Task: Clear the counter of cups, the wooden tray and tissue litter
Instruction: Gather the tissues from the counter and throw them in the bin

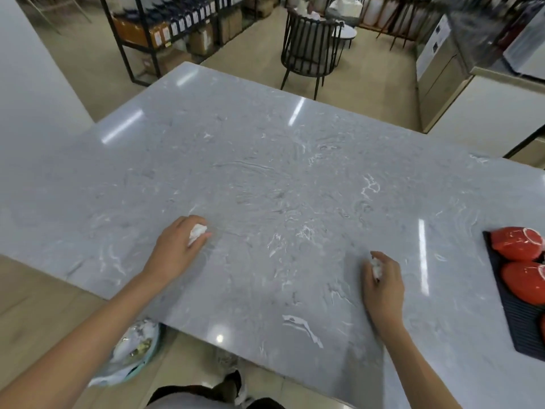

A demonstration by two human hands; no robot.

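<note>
Gripping tissue wads, both hands (177,246) (383,278) on grey marble counter (265,172); shelving (177,25) behind.

On the grey marbled stone surface (265,172), each hand pinches crumpled white tissue: the left hand (177,249) near the near edge, the right hand (383,281) beside upturned red ceramic cups (516,243) on a dark ribbed mat (513,317) at the right edge.
</note>
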